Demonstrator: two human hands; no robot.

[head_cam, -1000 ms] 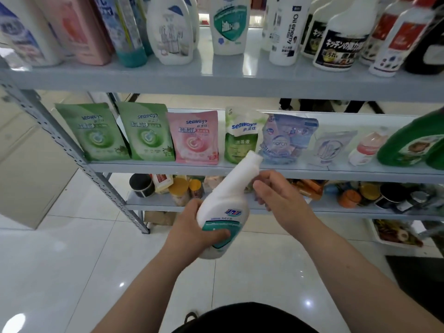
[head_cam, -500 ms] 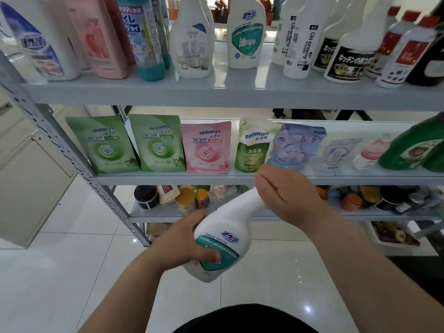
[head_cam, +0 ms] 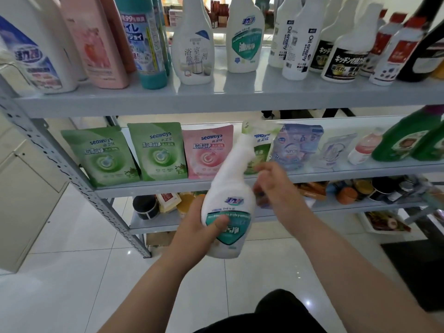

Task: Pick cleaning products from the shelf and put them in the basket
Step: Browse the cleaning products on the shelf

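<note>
A white cleaner bottle [head_cam: 229,188] with a green label stands nearly upright in front of the shelves. My left hand [head_cam: 199,227] grips its lower body, thumb across the label. Just right of the bottle's shoulder is my right hand [head_cam: 276,186], blurred, with loosely curled fingers that hold nothing and are off the bottle's neck. No basket is in view.
The grey metal shelf unit [head_cam: 216,97] carries bottles on its top board, refill pouches [head_cam: 158,150] and green bottles [head_cam: 408,138] on the middle board, and jars on the lowest. A beige cabinet [head_cam: 21,188] stands at the left. A dark mat [head_cam: 418,267] lies on the white tile floor at the right.
My right hand has let go of the bottle's neck and dropped to its right side. The bottle has swung from tilted to nearly upright in my left hand.
</note>
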